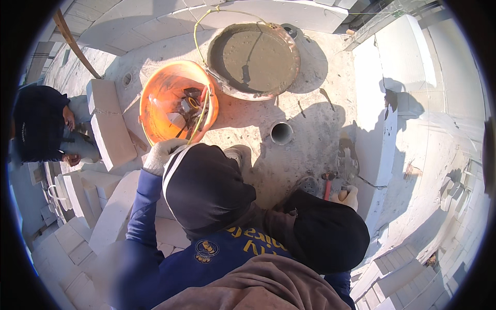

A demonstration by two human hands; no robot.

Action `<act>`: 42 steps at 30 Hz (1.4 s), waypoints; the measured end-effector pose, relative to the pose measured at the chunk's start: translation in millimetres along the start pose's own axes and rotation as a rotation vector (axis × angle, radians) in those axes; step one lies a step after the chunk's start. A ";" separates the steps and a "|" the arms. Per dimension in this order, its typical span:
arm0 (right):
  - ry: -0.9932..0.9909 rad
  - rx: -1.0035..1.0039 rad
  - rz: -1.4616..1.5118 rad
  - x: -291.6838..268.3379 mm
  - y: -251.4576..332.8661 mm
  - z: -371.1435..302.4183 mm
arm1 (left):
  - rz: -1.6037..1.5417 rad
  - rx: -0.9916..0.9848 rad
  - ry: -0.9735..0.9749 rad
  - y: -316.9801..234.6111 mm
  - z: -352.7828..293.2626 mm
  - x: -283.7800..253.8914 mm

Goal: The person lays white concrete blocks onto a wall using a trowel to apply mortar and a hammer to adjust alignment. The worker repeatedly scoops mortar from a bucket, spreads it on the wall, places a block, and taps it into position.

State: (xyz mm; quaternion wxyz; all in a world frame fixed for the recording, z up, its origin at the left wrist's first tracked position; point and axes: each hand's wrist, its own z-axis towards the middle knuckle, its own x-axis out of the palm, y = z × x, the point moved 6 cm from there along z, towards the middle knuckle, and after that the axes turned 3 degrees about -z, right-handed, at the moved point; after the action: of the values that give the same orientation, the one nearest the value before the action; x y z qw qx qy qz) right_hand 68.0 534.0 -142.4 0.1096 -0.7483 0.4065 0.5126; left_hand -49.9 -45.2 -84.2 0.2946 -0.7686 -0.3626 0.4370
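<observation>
My left hand, in a pale glove, closes at the near rim of an orange bucket, where the bucket's yellowish wire handle runs into it. Part of that hand is hidden by my dark-clothed knee. Inside the bucket lie a black-and-yellow item and other dark things I cannot make out. At right, my gloved right hand is closed round a brown, rounded handle end; the rest of that tool is hidden. Just left of it stands a red-handled hammer.
A wide tub of wet grey mortar stands beyond the bucket. A pipe opening sits in the floor. White blocks lie at left, and a white block wall runs along the right. Another person crouches at far left.
</observation>
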 end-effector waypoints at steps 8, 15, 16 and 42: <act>-0.133 -1.108 -0.188 -72.2 289.9 55.4 | 0.341 0.188 -0.194 17.9 -9.0 21.0; 0.182 -0.964 -0.570 23.6 383.9 98.7 | 0.305 0.031 -0.158 -67.2 -41.9 -57.4; 0.226 -0.966 -0.561 38.3 383.5 102.8 | 0.325 0.066 -0.188 -73.4 -44.1 -77.5; 0.533 -0.360 0.933 -90.5 101.2 37.6 | 0.384 0.129 -0.251 -128.8 -0.9 -165.8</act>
State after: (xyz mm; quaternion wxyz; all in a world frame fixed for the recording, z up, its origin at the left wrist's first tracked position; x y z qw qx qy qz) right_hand -43.4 535.4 -56.3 -0.3642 -0.5999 0.6139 0.3613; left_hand -146.6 -107.8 91.4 0.2069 -0.7429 -0.2148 0.5993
